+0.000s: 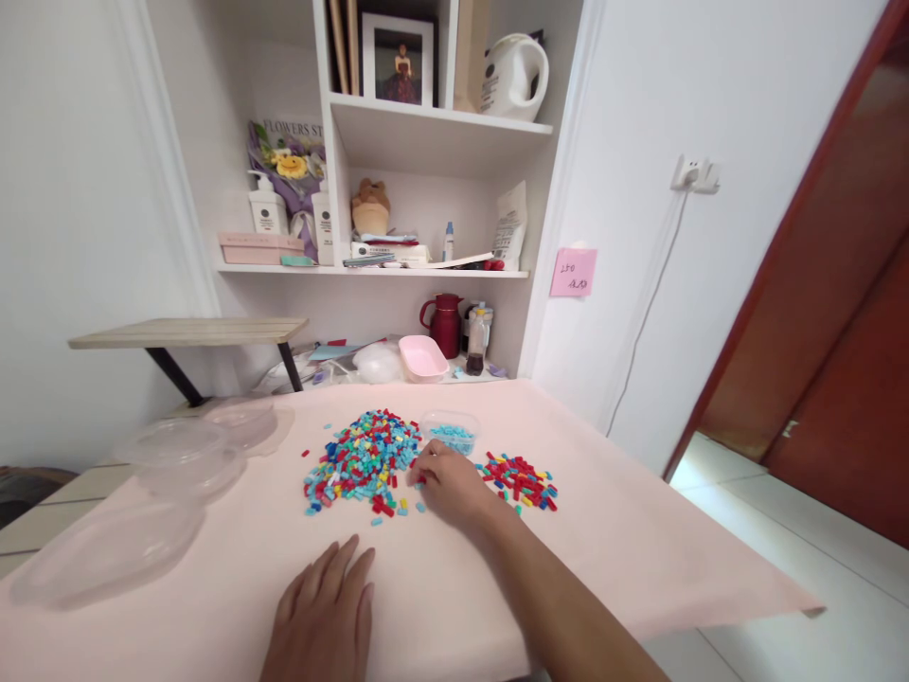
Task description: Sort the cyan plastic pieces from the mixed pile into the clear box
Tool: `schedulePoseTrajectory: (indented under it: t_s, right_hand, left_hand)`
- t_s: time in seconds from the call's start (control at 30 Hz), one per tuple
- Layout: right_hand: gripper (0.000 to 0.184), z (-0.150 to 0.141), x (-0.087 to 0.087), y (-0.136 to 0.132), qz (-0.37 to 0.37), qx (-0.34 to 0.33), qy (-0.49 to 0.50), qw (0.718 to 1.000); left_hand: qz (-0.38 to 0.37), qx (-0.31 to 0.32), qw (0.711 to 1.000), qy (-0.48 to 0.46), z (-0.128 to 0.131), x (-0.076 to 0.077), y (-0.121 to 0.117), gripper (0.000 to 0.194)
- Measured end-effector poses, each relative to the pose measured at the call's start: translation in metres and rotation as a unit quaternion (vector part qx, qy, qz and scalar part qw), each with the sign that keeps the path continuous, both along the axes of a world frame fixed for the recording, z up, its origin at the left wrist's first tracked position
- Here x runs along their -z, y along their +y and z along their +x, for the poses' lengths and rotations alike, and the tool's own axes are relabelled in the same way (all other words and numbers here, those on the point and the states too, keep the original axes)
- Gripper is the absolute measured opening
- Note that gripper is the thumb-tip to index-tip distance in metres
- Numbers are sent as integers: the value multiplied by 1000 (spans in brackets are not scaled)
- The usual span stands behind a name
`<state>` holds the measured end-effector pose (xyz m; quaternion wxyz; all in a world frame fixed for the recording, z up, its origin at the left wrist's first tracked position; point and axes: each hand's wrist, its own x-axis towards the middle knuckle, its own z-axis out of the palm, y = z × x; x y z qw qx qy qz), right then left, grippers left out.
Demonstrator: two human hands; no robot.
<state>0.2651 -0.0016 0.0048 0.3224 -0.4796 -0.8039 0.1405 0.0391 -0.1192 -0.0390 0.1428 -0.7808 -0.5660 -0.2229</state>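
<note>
My left hand (323,606) lies flat on the pink tablecloth near the front, fingers stretched out, holding nothing. My right hand (446,481) is at the right edge of a large heap of small mixed-colour plastic bricks (369,453), mostly light blue and red. Its fingers are curled together, fingertips down; red shows beside them, but what they pinch is hidden. Just behind this hand stands a clear plastic tub (450,431) with light blue bricks in it. Right of the hand spreads a smaller pile of mostly red bricks (522,480).
Clear plastic containers (106,549) stand along the table's left side. Behind the table are a pink tray (423,358), a dark red jug (445,325) and a bottle (476,343). A wooden raised shelf (188,331) stands back left; the tablecloth's corner (813,609) hangs at right.
</note>
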Motion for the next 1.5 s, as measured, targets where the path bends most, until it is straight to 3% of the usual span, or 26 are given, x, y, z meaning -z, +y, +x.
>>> schedulePoseTrajectory:
  t_s: [0.27, 0.5, 0.77, 0.97, 1.1, 1.37, 1.5]
  right_hand:
    - [36, 1, -6, 1, -15, 72, -14, 997]
    - [41, 4, 1, 3, -31, 3, 22, 999]
    - [27, 13, -11, 6, -57, 29, 10, 998]
    - [24, 17, -13, 0, -141, 10, -42, 989]
    - [26, 16, -14, 0, -110, 18, -31, 993]
    - [26, 27, -11, 1, -172, -90, 10, 981]
    - [33, 28, -9, 3, -164, -101, 9, 981]
  left_hand:
    - [-6, -12, 1000, 13, 1, 0, -1, 42]
    - [10, 0, 1000, 15, -1, 3, 2, 42]
    - [40, 5, 999, 15, -1, 6, 1, 40]
    - [83, 13, 996, 18, -1, 9, 2, 38]
    - [84, 15, 996, 15, -1, 9, 2, 38]
    - [131, 24, 990, 41, -1, 5, 0, 36]
    - [132, 17, 990, 44, 0, 4, -1, 36]
